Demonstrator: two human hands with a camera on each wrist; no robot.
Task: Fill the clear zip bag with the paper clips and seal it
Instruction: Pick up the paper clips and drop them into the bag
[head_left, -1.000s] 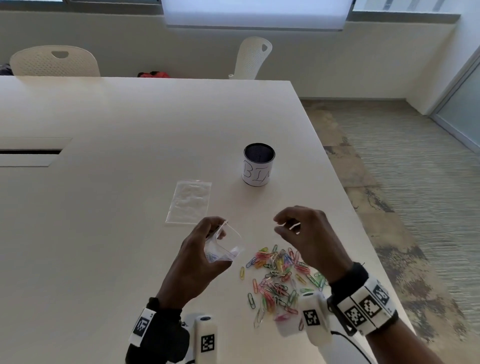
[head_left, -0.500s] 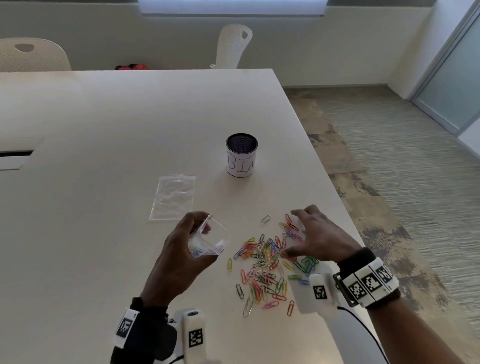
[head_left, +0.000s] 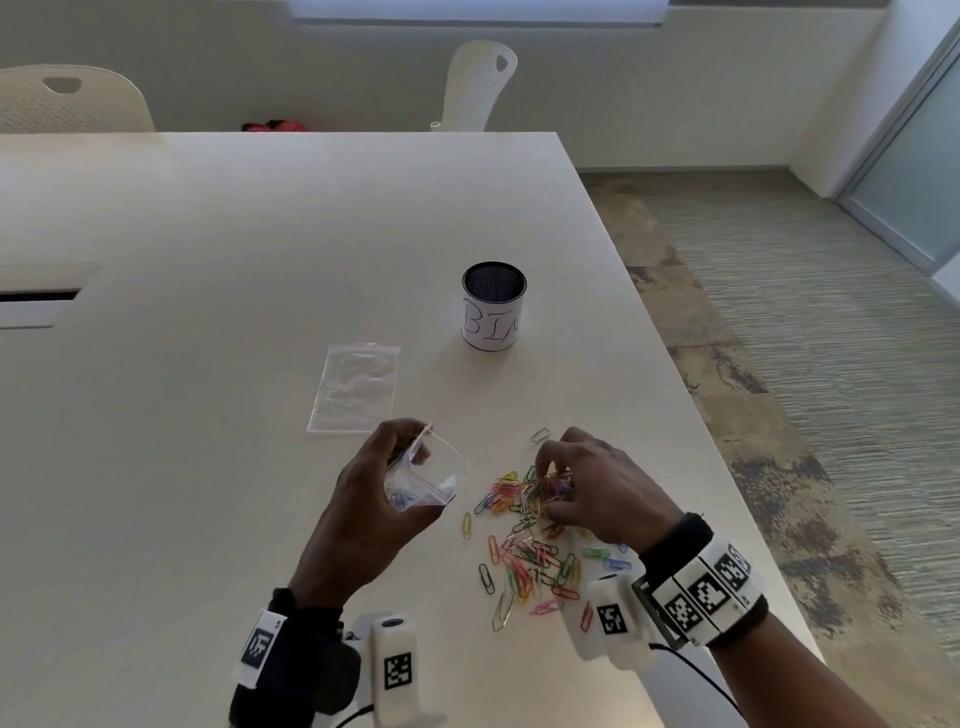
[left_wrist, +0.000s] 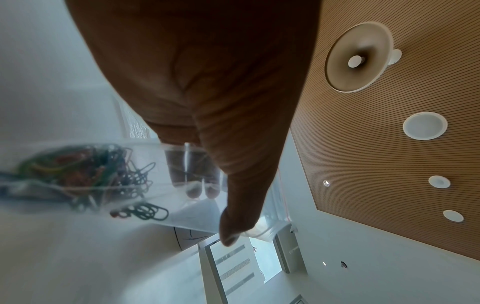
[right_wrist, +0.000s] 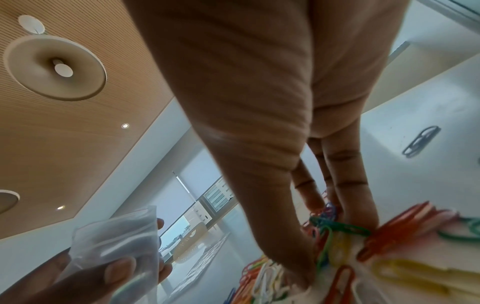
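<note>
My left hand (head_left: 382, 499) holds a small clear zip bag (head_left: 428, 480) just above the table, its mouth held wide and turned toward the right. Several coloured clips (left_wrist: 78, 170) lie inside the bag. A loose pile of coloured paper clips (head_left: 530, 551) is spread on the table to the right of the bag. My right hand (head_left: 587, 488) is down on the far part of that pile, its thumb and fingers (right_wrist: 345, 185) pinching a bunch of clips (right_wrist: 335, 232). One silver clip (head_left: 539, 435) lies apart, just beyond the right hand.
A second clear zip bag (head_left: 356, 387) lies flat beyond my left hand. A black mesh cup (head_left: 493, 306) with a white label stands farther back. The table's right edge (head_left: 727, 467) runs close to the pile. Two white chairs stand at the far side.
My right hand came down from beside the bag onto the pile, spread over the clips, then closed its fingers round a bunch. The left hand kept the bag up, its mouth wide.
</note>
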